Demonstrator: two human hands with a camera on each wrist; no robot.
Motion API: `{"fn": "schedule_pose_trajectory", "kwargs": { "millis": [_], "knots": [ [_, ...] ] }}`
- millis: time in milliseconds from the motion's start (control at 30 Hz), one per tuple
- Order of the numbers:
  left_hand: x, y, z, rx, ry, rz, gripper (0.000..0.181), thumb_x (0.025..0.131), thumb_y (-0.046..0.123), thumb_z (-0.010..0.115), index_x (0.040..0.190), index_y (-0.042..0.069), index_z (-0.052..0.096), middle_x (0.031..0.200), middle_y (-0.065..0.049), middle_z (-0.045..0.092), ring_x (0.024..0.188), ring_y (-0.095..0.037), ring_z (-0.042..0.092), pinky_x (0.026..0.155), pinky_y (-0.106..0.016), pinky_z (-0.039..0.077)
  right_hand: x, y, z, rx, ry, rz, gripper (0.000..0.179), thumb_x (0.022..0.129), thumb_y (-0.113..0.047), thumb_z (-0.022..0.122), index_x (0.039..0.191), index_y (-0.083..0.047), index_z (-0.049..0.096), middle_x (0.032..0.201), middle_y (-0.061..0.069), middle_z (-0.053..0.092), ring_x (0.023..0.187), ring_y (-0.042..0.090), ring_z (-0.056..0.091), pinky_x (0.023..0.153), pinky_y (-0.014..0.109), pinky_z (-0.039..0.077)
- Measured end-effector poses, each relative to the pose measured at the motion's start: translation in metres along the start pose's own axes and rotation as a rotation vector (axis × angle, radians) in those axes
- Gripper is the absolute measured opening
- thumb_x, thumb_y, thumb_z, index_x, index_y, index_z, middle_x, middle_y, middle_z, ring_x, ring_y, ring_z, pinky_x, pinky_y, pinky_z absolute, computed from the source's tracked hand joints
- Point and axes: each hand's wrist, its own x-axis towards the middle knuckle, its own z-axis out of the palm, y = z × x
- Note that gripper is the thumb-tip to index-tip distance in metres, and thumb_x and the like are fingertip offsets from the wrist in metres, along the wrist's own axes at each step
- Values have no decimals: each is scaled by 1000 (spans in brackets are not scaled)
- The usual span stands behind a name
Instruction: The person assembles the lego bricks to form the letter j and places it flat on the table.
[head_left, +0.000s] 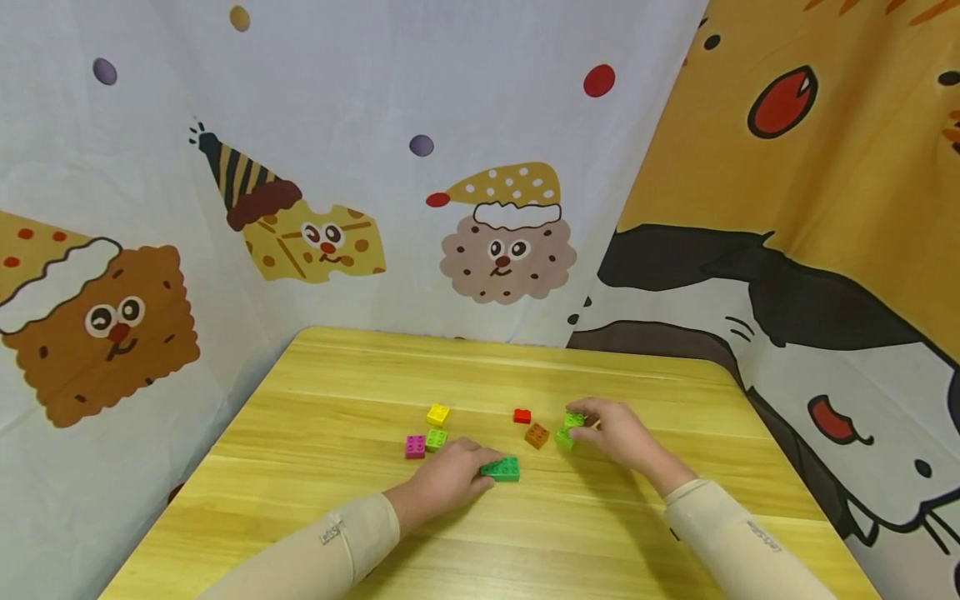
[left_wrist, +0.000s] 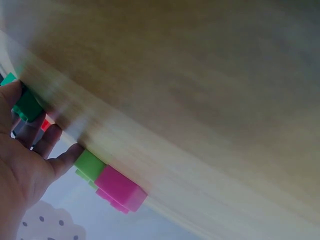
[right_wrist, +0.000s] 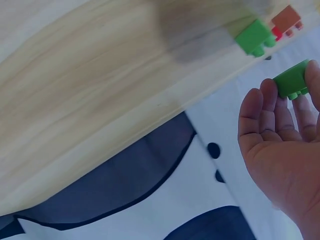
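My left hand (head_left: 448,477) rests low at the table's middle, thumb and fingers gripping the near end of a dark green toy building brick (head_left: 506,469). In the left wrist view that brick (left_wrist: 29,106) sits between thumb and fingers, and another fingertip is right at a lime green brick (left_wrist: 90,164). To the right, my right hand (head_left: 617,431) pinches a lime green brick (head_left: 575,418) by thumb and fingertips. The right wrist view shows this held brick (right_wrist: 292,80) raised off the table, apart from a second lime green brick (right_wrist: 255,37) standing on it.
A brown brick (head_left: 537,435) and a small red brick (head_left: 522,416) lie between the hands. Left of them are a yellow brick (head_left: 438,414) and a magenta brick (head_left: 415,447) beside the other lime one. Printed curtains (head_left: 375,308) hang behind the wooden table (head_left: 337,375).
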Motion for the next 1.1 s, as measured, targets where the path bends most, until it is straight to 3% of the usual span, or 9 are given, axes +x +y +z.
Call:
{"fn": "schedule_pose_trajectory", "kwargs": {
  "millis": [267, 500, 600, 900, 1100],
  "knots": [
    [0, 1, -2, 2, 3, 5, 46, 101, 29, 76, 145, 23, 67, 132, -3, 76, 120, -22, 70, 104, -39, 60, -3, -30, 7, 8, -27, -78, 43, 98, -20, 79, 138, -8, 70, 133, 7, 75, 105, 18, 70, 87, 36, 61],
    [0, 1, -2, -1, 15, 15, 45, 100, 29, 76, 144, 22, 68, 129, -3, 77, 117, -22, 71, 102, -38, 61, -6, -52, 16, 21, -73, -154, 37, 96, -21, 81, 132, -13, 73, 121, -1, 77, 99, 10, 67, 83, 30, 60],
    [0, 1, -1, -1, 16, 15, 44, 100, 29, 76, 143, 22, 68, 129, -3, 77, 116, -22, 71, 101, -38, 61, -7, -59, 20, 19, -88, -185, 36, 96, -20, 81, 131, -15, 74, 116, -4, 77, 97, 9, 67, 84, 33, 62],
    [-1, -1, 1, -4, 27, 31, 43, 99, 28, 78, 141, 21, 70, 127, -3, 78, 114, -21, 72, 100, -37, 62, -8, -66, 34, -3, -107, -293, 39, 95, -19, 82, 131, -10, 74, 111, -1, 77, 94, 14, 69, 80, 32, 62],
    [0, -2, 0, 1, 28, 33, 43, 99, 28, 78, 141, 22, 70, 127, -3, 77, 114, -21, 71, 99, -36, 62, -8, -67, 40, 5, -146, -280, 35, 95, -18, 82, 128, -10, 75, 109, -2, 76, 93, 10, 66, 80, 34, 62]
  ]
}}
